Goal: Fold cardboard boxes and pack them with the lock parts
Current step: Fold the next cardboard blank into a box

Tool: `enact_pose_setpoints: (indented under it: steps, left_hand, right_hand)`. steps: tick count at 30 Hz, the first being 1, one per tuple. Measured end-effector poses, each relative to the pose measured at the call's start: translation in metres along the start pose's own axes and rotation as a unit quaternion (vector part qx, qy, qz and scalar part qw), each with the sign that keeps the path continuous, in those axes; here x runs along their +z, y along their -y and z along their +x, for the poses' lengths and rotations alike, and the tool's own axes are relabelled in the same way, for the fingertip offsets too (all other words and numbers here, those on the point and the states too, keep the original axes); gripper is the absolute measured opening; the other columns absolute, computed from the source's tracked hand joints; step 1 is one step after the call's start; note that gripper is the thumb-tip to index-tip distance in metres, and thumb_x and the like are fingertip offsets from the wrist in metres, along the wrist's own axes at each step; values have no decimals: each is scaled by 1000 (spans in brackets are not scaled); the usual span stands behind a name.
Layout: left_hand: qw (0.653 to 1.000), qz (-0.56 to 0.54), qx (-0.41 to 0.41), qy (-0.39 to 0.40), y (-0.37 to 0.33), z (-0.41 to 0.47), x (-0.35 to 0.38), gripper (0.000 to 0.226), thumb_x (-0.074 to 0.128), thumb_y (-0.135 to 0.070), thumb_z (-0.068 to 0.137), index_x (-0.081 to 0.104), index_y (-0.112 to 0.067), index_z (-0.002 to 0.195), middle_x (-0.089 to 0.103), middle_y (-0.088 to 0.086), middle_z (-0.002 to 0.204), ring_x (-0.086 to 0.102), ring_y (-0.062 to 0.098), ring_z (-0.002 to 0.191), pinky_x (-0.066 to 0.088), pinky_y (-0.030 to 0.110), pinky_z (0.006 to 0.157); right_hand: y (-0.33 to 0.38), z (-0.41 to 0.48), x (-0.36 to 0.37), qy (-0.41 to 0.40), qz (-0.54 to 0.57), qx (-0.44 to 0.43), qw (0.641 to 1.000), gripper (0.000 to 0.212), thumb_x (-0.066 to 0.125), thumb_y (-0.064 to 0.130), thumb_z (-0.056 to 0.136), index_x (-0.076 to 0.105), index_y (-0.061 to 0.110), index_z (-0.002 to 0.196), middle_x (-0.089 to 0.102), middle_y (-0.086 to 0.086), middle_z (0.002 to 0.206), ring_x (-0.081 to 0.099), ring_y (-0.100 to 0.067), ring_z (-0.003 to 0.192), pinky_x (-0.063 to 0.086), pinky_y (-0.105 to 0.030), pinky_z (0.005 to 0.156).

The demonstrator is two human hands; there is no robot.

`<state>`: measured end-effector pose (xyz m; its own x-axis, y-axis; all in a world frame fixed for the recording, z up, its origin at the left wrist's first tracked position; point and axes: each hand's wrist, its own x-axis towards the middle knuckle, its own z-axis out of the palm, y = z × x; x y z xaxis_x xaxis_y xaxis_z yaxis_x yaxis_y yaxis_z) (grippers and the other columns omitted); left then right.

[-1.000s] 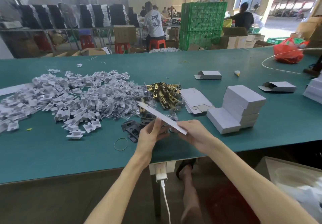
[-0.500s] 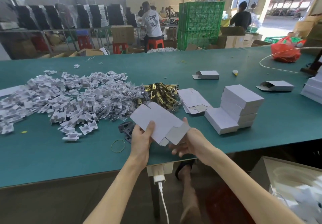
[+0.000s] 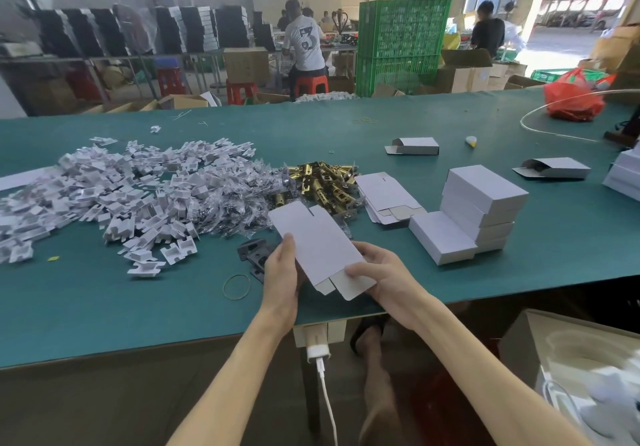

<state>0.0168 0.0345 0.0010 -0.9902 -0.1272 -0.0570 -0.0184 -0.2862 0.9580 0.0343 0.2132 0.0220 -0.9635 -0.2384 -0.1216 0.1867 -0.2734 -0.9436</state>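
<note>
Both hands hold a flat white box blank (image 3: pixel 311 234) just above the near edge of the green surface (image 3: pixel 138 307). The left hand (image 3: pixel 278 272) has its grip pinched on the blank's left edge, and the right hand (image 3: pixel 388 281) has its grip on the bottom flap. Brass lock parts (image 3: pixel 322 178) lie just beyond, with folded boxes (image 3: pixel 478 210) stacked to the right. A distant worker's shirt (image 3: pixel 306 41) reads "3".
</note>
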Motion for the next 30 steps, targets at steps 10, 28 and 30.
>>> enact_pose_setpoints:
  steps: [10, 28, 30]
  left_hand:
    - [995, -23, 14, 98, -9, -8, -1, 57, 52, -69, 94, 78, -25, 119, 72, 7, 131, 68, 25, 122, 49, 46, 105]
    - [974, -4, 14, 226, -8, -3, -7, 108, 83, -75, 61, 61, -1, 137, 67, 14, 138, 64, 35, 128, 54, 38, 103]
    - [976, -19, 9, 217, -7, -2, -5, 113, 87, -73, 57, 60, 3, 136, 68, 14, 137, 65, 33, 126, 56, 33, 98]
  right_hand:
    - [-3, -3, -17, 73, 63, 30, 995, 45, 67, 2, 88, 73, 28, 123, 71, 0, 125, 72, -15, 102, 57, -22, 77]
    - [-1, 2, -20, 94, 64, 74, 991, 48, 72, 10, 89, 65, 21, 135, 70, -7, 127, 71, -19, 101, 58, -25, 77]
    - [-2, 3, -19, 83, 68, 72, 992, 47, 72, 11, 90, 63, 15, 136, 68, -11, 129, 69, -19, 103, 58, -25, 80]
